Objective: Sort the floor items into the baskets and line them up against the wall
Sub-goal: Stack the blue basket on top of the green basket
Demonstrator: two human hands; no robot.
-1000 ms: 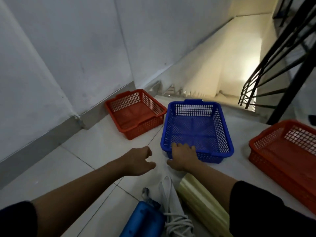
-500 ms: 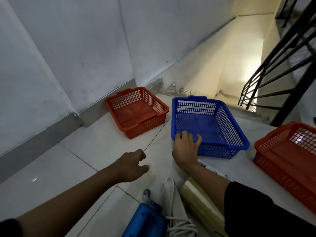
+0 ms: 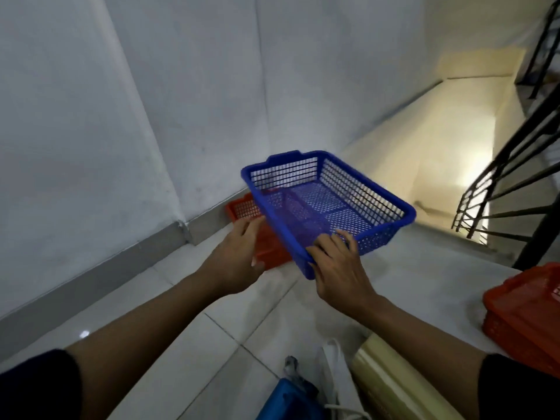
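An empty blue mesh basket hangs tilted in the air above the floor. My right hand grips its near rim. My left hand is spread open just left of the basket's near corner, not clearly touching it. Behind the blue basket an orange basket sits on the floor by the wall, mostly hidden. Another orange basket rests on the floor at the right edge. At the bottom lie a blue item, a white shoe with laces and a pale yellowish roll.
A grey wall with a grey skirting runs along the left. Stairs drop away beyond the landing edge, with a black metal railing on the right. The floor is pale tile.
The blue basket, resting on the floor before, has been lifted by my right hand and tilted. My left hand went from a loose fist to spread fingers, moving up toward the basket.
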